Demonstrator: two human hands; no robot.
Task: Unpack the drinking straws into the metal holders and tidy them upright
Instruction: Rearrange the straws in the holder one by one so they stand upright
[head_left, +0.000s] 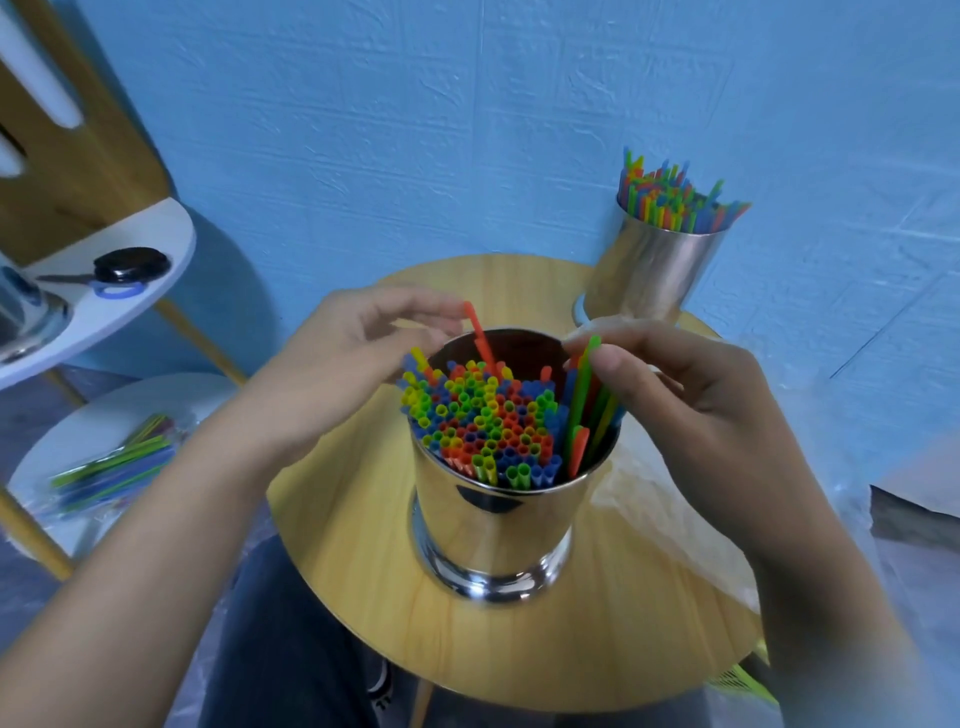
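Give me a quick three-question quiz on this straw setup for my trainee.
1. True or false: the far holder is empty.
2. Which straw does the right hand pinch? A red, B green, C blue.
3. How many metal holders stand on the wooden table?
Key: 1 false; 2 B, the green straw; 3 two.

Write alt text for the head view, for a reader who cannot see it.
A person tidies coloured straws packed upright in a metal holder on a round wooden table: the right hand pinches a green straw, the left hand is at a raised red straw. A second holder of straws stands behind, by a blue wall.
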